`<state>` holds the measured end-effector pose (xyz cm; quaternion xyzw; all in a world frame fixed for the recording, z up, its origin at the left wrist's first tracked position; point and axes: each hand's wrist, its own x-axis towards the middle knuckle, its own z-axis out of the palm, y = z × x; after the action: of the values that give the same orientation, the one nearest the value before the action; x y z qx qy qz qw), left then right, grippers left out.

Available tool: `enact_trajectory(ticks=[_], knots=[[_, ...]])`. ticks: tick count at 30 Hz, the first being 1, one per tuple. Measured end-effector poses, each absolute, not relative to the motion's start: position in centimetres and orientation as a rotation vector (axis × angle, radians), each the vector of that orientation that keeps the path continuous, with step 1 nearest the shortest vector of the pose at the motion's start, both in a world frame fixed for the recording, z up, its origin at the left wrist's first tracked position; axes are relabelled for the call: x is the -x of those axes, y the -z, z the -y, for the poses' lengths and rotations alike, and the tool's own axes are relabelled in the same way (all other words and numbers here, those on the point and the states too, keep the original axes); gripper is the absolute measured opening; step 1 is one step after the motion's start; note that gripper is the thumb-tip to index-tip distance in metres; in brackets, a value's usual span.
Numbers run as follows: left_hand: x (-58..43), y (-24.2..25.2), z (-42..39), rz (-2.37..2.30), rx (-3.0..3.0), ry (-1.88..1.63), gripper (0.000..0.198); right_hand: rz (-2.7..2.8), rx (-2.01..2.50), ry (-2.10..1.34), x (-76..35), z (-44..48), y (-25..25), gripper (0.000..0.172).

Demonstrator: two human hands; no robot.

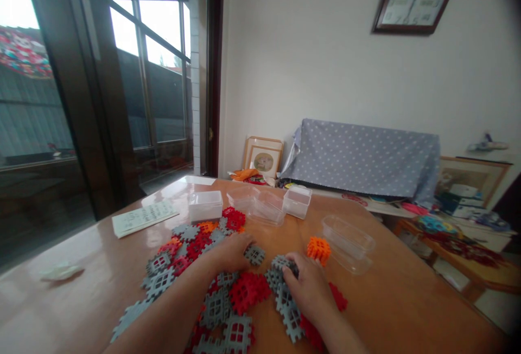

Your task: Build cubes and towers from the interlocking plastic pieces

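Note:
Several flat interlocking plastic tiles in grey, red and orange lie spread over the wooden table (407, 299). My left hand (232, 251) rests palm down on the pile, its fingertips touching a grey tile (254, 255). My right hand (309, 288) lies over a stack of grey tiles (280, 267), fingers curled onto them. A small stack of orange tiles (318, 249) sits just right of my right hand. A clump of red tiles (248, 290) lies between my hands.
Clear plastic boxes stand behind the tiles: one lidded (205, 204), open ones (260, 206) (297, 201), another at right (348, 242). A printed sheet (143, 217) and crumpled tissue (61, 272) lie at left. A cloth-covered object (362, 156) and a cluttered low table (459, 234) stand beyond.

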<state>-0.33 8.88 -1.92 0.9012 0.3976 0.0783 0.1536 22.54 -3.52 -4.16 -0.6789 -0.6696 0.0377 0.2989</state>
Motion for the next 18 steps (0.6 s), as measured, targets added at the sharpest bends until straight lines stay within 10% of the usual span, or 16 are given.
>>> enact_trajectory(ticks=[18], knots=[[-0.6,2.6,-8.2,-1.238,-2.565,-0.310,0.051,1.612,1.741,-0.136,-23.2,3.2,3.9,0.034]])
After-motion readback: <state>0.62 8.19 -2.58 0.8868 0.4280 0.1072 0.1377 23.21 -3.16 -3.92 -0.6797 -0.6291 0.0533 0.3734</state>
